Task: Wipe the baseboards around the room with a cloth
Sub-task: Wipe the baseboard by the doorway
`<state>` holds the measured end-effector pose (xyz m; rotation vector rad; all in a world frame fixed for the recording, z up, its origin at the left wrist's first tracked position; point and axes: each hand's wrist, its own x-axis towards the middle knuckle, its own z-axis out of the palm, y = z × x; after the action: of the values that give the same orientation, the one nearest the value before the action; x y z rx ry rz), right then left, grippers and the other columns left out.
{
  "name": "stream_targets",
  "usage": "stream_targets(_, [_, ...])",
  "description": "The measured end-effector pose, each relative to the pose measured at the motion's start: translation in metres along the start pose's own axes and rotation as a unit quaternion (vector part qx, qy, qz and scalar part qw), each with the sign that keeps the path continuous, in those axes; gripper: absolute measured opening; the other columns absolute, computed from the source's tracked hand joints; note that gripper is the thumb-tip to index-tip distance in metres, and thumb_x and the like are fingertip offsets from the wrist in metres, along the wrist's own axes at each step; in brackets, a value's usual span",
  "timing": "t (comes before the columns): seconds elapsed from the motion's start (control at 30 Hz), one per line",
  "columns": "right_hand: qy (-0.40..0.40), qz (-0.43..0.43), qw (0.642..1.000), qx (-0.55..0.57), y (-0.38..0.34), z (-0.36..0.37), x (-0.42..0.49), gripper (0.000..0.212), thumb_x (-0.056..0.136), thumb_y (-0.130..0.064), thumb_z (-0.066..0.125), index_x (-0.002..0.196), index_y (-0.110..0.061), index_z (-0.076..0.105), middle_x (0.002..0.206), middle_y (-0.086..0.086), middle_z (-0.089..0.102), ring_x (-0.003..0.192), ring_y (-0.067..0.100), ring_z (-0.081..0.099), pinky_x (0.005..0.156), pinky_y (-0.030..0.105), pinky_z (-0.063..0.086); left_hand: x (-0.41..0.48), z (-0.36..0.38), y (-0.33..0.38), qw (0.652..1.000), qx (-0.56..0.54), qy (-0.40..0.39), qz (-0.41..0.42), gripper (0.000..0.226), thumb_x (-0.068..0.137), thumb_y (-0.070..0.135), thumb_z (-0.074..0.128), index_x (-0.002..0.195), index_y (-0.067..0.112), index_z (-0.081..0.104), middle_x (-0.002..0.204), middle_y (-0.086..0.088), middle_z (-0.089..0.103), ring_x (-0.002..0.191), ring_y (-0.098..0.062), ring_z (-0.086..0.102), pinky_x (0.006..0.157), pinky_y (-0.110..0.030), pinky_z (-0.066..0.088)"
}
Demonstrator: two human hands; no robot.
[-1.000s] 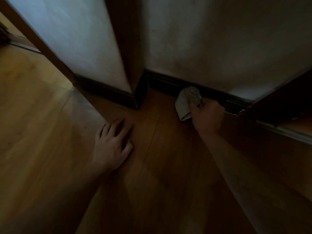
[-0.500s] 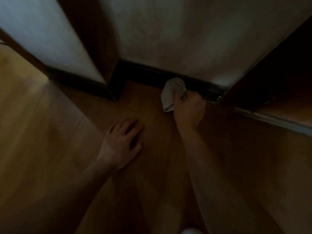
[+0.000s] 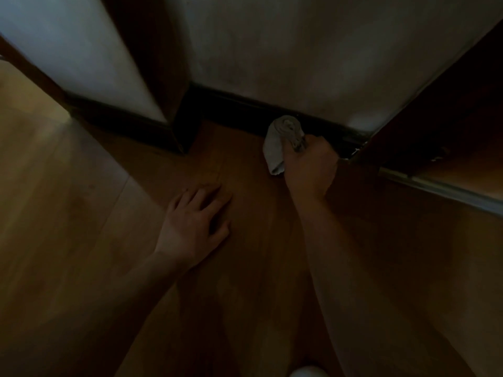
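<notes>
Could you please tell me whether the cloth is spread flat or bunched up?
Bunched up: the cloth is wadded in the right hand, against the baseboard.

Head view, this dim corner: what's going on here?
A person is wiping the dark baseboard at the foot of a pale wall. The right hand grips a bunched pale cloth held against the baseboard, near its right end. The left hand rests flat on the wooden floor, holding nothing.

No readable text or labels, perhaps for dimness.
</notes>
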<state>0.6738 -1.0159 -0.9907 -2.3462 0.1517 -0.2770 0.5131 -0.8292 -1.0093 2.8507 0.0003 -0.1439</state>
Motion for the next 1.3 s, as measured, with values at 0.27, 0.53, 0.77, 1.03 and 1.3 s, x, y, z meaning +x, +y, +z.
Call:
stream_targets(0.27, [0.005,-0.012,1.0,-0.004,0.0,0.002,-0.003,0.031,0.088,-0.031,0.064,0.066,-0.01,0.057,0.076,0.015,0.06,0.067,0.027,0.061,0.052,0.032,0.045,0.0,0.0,0.0,1.0,-0.002,-0.001,0.001,0.062,0.088,0.06,0.041,0.142,0.033,0.053,0.145,-0.002,0.051,0.13,-0.03,0.047,0.104,-0.056,0.041])
stream_targets(0.53, [0.044,0.025,0.999,-0.021,0.03,-0.029,0.001,0.038,0.088,-0.033,0.069,0.061,-0.012,0.055,0.068,0.013,0.062,0.061,0.021,0.059,0.049,0.029,0.045,0.006,-0.002,0.0,1.0,0.012,-0.002,-0.003,0.061,0.088,0.059,0.039,0.142,0.034,0.053,0.142,-0.003,0.05,0.115,-0.033,0.052,0.091,-0.052,0.048])
stream_targets(0.77, [0.048,0.02,0.999,-0.012,0.038,-0.035,0.004,0.035,0.089,-0.031,0.069,0.063,-0.009,0.059,0.069,0.011,0.061,0.061,0.021,0.06,0.051,0.023,0.035,0.004,0.002,0.003,1.0,0.013,-0.009,-0.014,0.061,0.091,0.061,0.034,0.145,0.036,0.048,0.146,-0.002,0.046,0.123,-0.033,0.048,0.095,-0.053,0.047])
stream_targets(1.03, [0.048,0.019,0.998,-0.024,0.038,-0.034,0.005,0.035,0.087,-0.033,0.071,0.063,-0.011,0.058,0.069,0.011,0.062,0.061,0.019,0.059,0.05,0.025,0.043,0.004,-0.001,-0.001,1.0,0.023,-0.013,0.001,0.059,0.092,0.06,0.035,0.143,0.036,0.05,0.145,-0.002,0.048,0.123,-0.035,0.051,0.091,-0.052,0.049])
stream_targets(1.3, [0.048,0.001,0.998,-0.026,0.032,-0.027,0.002,0.036,0.088,-0.036,0.07,0.068,-0.006,0.063,0.075,0.011,0.062,0.066,0.02,0.06,0.053,0.025,0.039,0.003,-0.001,0.002,0.999,0.024,-0.021,-0.012,0.06,0.093,0.061,0.032,0.145,0.036,0.049,0.147,-0.003,0.047,0.119,-0.035,0.053,0.095,-0.052,0.046])
